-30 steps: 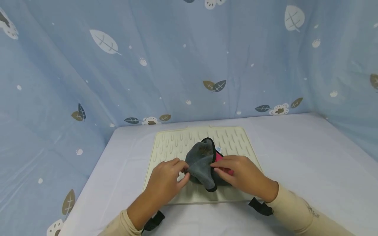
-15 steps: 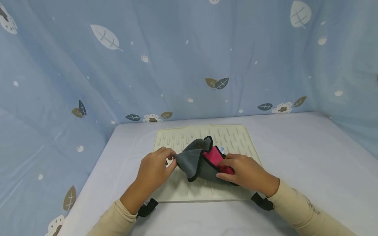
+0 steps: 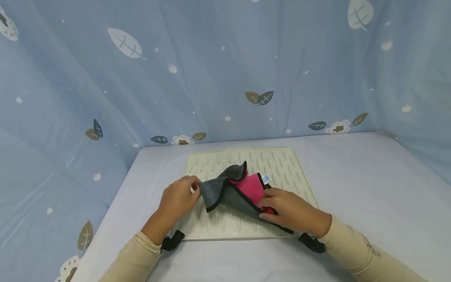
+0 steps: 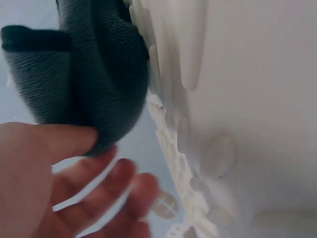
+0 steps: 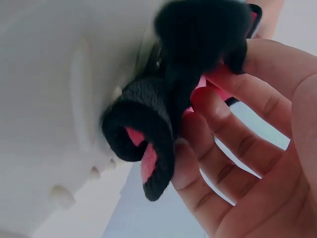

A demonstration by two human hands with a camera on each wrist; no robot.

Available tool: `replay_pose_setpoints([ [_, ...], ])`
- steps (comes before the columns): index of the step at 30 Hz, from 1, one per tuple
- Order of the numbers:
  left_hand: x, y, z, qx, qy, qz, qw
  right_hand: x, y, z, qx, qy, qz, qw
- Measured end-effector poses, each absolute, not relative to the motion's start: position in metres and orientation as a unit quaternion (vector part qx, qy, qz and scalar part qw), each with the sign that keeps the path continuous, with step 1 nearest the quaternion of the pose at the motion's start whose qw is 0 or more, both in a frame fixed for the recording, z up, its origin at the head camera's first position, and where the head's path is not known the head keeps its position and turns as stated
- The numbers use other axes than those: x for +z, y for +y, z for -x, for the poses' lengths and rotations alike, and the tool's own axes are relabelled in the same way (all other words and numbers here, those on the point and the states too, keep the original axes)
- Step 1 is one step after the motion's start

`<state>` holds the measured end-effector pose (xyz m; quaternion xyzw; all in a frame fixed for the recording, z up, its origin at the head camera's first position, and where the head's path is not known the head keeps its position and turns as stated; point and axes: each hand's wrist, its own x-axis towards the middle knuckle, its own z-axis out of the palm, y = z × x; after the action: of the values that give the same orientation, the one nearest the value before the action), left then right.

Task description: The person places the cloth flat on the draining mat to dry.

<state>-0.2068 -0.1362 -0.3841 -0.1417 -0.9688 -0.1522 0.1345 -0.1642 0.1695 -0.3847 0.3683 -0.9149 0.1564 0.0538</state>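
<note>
A two-sided cleaning cloth, grey outside and pink inside with black edging, lies partly folded over a cream ridged mat. My left hand pinches its left corner between thumb and forefinger, raised over the mat; in the left wrist view the grey cloth hangs from that pinch while the other fingers stay loose. My right hand holds the cloth's right part by the edge, fingers over the pink face. In the right wrist view a rolled end of the cloth shows beside the fingertips.
A small white tag sticks out from the cloth's back edge. The mat lies on a white-covered table. Blue leaf-patterned fabric hangs behind and at both sides. Black wrist straps show below the hands.
My left hand has moved left with the cloth's corner, drawing the grey flap aside. More of the pink face shows. The right hand stays near its place and has shifted slightly.
</note>
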Motion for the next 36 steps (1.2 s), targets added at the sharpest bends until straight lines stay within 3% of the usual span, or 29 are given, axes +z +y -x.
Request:
replay_pose_setpoints([
  [5,-0.387,-0.138,0.208,-0.129,-0.977,0.149,0.083,-0.387,0.169,0.163,0.155,-0.909,-0.383,0.061],
  [17,-0.373,-0.12,0.187,-0.12,-0.957,0.226,0.135,-0.391,0.167,0.164,0.134,-0.907,-0.394,0.069],
  [36,-0.38,-0.108,0.175,-0.042,-0.976,0.19,0.097,-0.388,0.165,0.161,0.115,-0.903,-0.41,0.05],
])
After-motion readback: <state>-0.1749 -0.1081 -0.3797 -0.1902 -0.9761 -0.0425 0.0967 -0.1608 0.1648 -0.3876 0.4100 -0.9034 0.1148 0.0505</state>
